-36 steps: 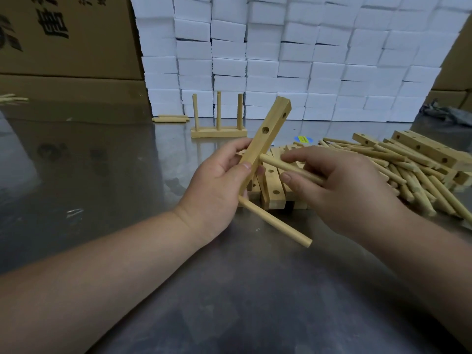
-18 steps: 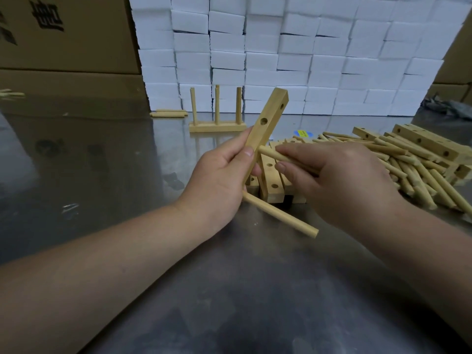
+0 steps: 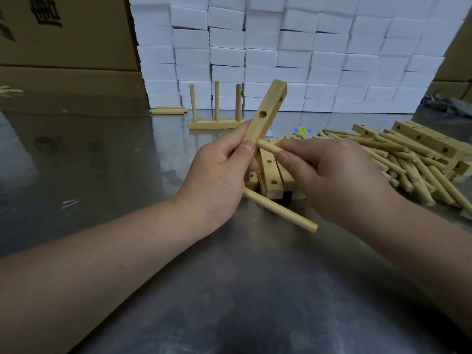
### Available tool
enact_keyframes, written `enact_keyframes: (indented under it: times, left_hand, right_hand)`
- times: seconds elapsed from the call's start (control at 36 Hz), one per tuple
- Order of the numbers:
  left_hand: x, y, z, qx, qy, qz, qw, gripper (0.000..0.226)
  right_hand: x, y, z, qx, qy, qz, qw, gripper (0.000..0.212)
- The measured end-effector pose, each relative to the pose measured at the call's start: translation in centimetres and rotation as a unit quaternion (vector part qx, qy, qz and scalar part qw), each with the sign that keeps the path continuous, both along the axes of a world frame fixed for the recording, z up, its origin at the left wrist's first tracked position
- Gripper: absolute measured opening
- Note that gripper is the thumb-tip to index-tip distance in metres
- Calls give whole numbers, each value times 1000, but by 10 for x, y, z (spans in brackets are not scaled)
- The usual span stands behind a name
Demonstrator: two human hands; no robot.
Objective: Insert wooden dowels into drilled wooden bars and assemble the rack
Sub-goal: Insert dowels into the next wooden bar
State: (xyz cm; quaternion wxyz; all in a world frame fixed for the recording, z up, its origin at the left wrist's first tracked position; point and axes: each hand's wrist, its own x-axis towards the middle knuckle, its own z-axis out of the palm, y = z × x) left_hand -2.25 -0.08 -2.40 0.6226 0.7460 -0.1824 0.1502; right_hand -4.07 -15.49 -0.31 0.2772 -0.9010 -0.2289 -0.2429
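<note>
At the far left, brown cardboard boxes [image 3: 63, 34] stand behind the steel table [image 3: 102, 180]. Two loose dowels [image 3: 168, 111] lie side by side at the foot of a wall of white foam blocks [image 3: 281, 47]. Just right of them a finished rack [image 3: 215, 123] stands with its three pegs upright.

Nearer, the left hand [image 3: 217, 175] grips the drilled bar [image 3: 265, 111] round its lower half, with the thumb on the front face and the fingers [image 3: 227, 139] curled behind. The bar is tilted, its top leaning up and to the right, and two empty holes show above the hand. A seated dowel [image 3: 281, 210] juts from the bar's lower end, down and to the right below the left palm, its free end above the table.

A second dowel [image 3: 269, 147] meets the bar's face just beside the left thumb tip; whether its tip sits inside a hole cannot be told. The right hand [image 3: 332, 180] pinches this dowel between the thumb and curled fingers [image 3: 293, 144], and most of its length is hidden in the hand. Beneath both hands, spare bars [image 3: 270, 175] lie flat on the table. At the right sprawls a dowel pile [image 3: 408, 169], with more holed bars [image 3: 429, 139] lying along its far side
</note>
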Motion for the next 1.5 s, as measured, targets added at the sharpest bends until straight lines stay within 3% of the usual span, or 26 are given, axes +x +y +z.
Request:
enact_keyframes:
  times: [0.47,0.58,0.72,0.92,1.08,1.19,1.28,1.42,1.5]
  left_hand:
    - [-2,2,1,12,-51,-13,999,37]
    - [-1,2,1,27,-71,-7,997,36]
    - [0,2,1,23,-81,-6,996,34]
    - [1,1,1,24,-93,-5,995,36]
    - [3,1,-3,55,-95,-8,994,38]
    - [8,3,-8,55,-65,-3,996,37]
    - [13,6,-11,22,-34,27,999,36]
    - [20,13,-6,-50,17,97,994,31]
    - [21,13,-6,-49,24,93,994,35]
  right_hand:
    - [-1,-1,6,130,72,43,988,39]
    - [0,-1,3,169,88,49,980,34]
    - [-1,1,4,215,144,60,964,24]
    - [2,3,4,305,232,44,923,34]
    - [2,3,5,295,246,30,923,30]
    - [1,2,8,231,224,8,947,38]
    - [2,-5,17,260,210,-22,942,44]
    - [17,-43,30,199,-1,-194,961,45]
    - [35,-65,28,77,7,-303,950,32]
